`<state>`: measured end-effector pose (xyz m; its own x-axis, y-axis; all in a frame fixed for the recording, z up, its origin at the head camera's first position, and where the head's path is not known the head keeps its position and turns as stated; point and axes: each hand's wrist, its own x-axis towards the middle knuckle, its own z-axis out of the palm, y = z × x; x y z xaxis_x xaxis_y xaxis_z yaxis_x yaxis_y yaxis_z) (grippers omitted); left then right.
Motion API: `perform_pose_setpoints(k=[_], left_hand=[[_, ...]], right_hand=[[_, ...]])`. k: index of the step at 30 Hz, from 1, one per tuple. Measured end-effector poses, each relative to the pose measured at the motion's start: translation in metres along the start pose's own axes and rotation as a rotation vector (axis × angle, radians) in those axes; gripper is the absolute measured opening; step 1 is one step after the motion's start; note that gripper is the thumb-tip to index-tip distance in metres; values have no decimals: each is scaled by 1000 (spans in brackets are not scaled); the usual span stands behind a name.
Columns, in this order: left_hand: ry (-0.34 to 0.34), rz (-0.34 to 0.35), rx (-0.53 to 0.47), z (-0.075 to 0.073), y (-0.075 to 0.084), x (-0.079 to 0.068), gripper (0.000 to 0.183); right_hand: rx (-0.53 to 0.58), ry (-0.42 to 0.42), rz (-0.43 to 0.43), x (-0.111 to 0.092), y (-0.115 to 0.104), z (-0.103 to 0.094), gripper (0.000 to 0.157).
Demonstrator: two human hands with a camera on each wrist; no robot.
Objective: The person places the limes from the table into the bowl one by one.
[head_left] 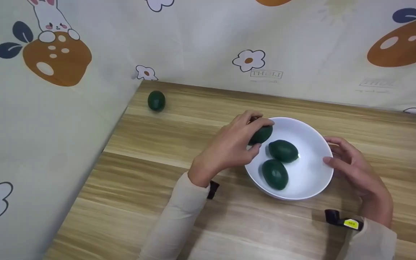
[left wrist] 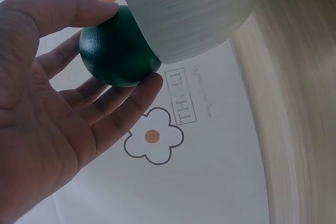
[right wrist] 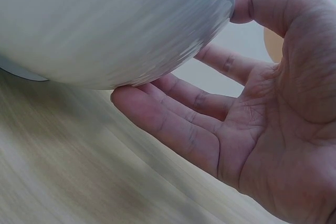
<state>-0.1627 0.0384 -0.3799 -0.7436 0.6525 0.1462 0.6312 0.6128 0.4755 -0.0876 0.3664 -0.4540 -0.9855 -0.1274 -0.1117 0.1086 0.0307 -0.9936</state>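
My left hand (head_left: 228, 146) grips a dark green oval fruit (head_left: 261, 135) between thumb and fingers, at the left rim of a white bowl (head_left: 311, 159). The left wrist view shows this glossy green fruit (left wrist: 118, 48) right beside the bowl's outer wall (left wrist: 194, 14). Two more dark green fruits, an upper one (head_left: 283, 151) and a lower one (head_left: 275, 174), lie inside the bowl on its left side. On the bowl's right, my right hand (head_left: 356, 169) holds it, thumb at the rim and fingers against the outside wall (right wrist: 121, 30).
Another dark green fruit (head_left: 156, 100) lies on the wooden table (head_left: 150, 144) near its far left corner. Patterned sheeting (head_left: 200, 43) with flowers and a rabbit borders the table at the back and left. Dark wrist devices show at both cuffs.
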Motion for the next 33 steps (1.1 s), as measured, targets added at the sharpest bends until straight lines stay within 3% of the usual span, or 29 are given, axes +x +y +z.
perform_pose_setpoints(k=[8,20,33], left_hand=[[-6,-36,-15,-4,1,0,49],[5,-30,-14,-5,-3,0,46],[85,-26,27,-7,-22,-1,45]], right_hand=[[-35,7,13,0,-1,0,41],[-60,7,17,-1,-1,0,42],[-74,15,21,-1,-2,0,42]])
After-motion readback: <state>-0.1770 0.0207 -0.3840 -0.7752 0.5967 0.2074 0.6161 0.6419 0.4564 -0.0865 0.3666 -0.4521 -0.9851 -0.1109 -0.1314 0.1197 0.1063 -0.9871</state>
